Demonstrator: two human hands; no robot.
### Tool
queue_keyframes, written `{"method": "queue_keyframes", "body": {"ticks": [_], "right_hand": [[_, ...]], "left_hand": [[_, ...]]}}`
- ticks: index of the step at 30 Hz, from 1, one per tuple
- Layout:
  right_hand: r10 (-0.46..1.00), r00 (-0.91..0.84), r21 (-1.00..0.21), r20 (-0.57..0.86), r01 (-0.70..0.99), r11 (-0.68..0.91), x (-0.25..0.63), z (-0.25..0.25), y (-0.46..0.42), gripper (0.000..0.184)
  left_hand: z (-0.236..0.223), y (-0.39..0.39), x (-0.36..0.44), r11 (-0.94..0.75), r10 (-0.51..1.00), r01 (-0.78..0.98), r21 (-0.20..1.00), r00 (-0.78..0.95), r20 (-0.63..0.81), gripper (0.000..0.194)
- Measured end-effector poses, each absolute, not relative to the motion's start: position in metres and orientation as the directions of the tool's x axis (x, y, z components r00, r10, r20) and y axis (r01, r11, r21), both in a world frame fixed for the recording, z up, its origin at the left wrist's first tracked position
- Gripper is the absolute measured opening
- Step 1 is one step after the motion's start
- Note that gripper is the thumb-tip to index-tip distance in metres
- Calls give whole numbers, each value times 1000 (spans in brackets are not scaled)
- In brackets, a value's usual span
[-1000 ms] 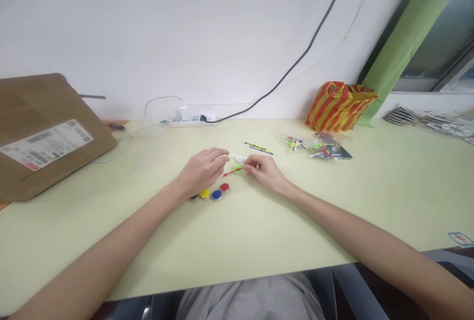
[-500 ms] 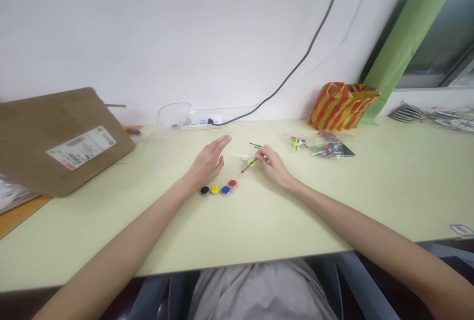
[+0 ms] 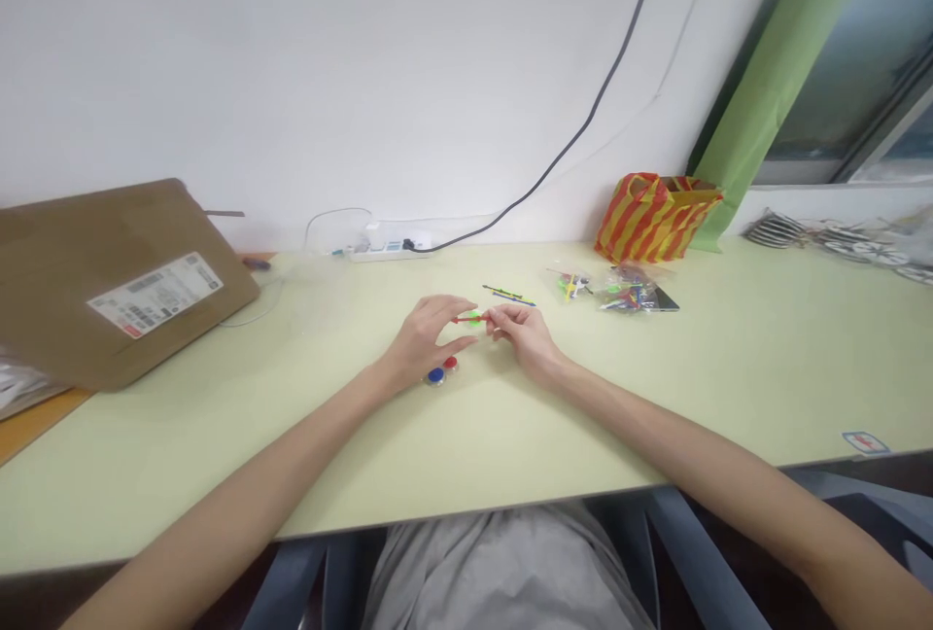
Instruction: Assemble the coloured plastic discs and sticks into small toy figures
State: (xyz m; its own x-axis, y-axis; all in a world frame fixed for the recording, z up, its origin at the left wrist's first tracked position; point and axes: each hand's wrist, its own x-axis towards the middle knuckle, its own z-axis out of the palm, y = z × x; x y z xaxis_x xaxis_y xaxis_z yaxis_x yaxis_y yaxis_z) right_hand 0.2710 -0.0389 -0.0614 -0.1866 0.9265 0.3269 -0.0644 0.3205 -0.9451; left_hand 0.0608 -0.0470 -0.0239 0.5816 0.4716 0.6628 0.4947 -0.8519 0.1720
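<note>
A slim red plastic arrow (image 3: 467,320) is pinched at its right end by my right hand (image 3: 523,333), above the table. My left hand (image 3: 423,333) is open around the arrow's other end, thumb and fingers apart. Whether its fingers touch the arrow I cannot tell. Just behind the arrow shows a bright green piece (image 3: 475,316), partly covered. Below my left thumb sit a blue-topped disc (image 3: 435,375) and a red-topped disc (image 3: 450,364). A dark arrow and a blue arrow (image 3: 514,299) lie side by side beyond my right hand.
Small plastic bags of coloured parts (image 3: 631,295) lie to the right, before a striped red-and-yellow bag (image 3: 652,219). A cardboard package (image 3: 109,270) leans at the left. Against the wall is a power strip (image 3: 394,249) with a black cable.
My right hand has brought the red arrow left and turned it from slanted to nearly level. My left hand has lowered around its end, and now hides the black and yellow discs.
</note>
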Motion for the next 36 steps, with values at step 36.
{"method": "queue_keyframes", "body": {"ticks": [36], "right_hand": [[735, -120, -518, 668, 635, 574, 339, -47, 1, 15]], "left_hand": [[-15, -34, 42, -838, 365, 544, 43, 501, 784, 10]]}}
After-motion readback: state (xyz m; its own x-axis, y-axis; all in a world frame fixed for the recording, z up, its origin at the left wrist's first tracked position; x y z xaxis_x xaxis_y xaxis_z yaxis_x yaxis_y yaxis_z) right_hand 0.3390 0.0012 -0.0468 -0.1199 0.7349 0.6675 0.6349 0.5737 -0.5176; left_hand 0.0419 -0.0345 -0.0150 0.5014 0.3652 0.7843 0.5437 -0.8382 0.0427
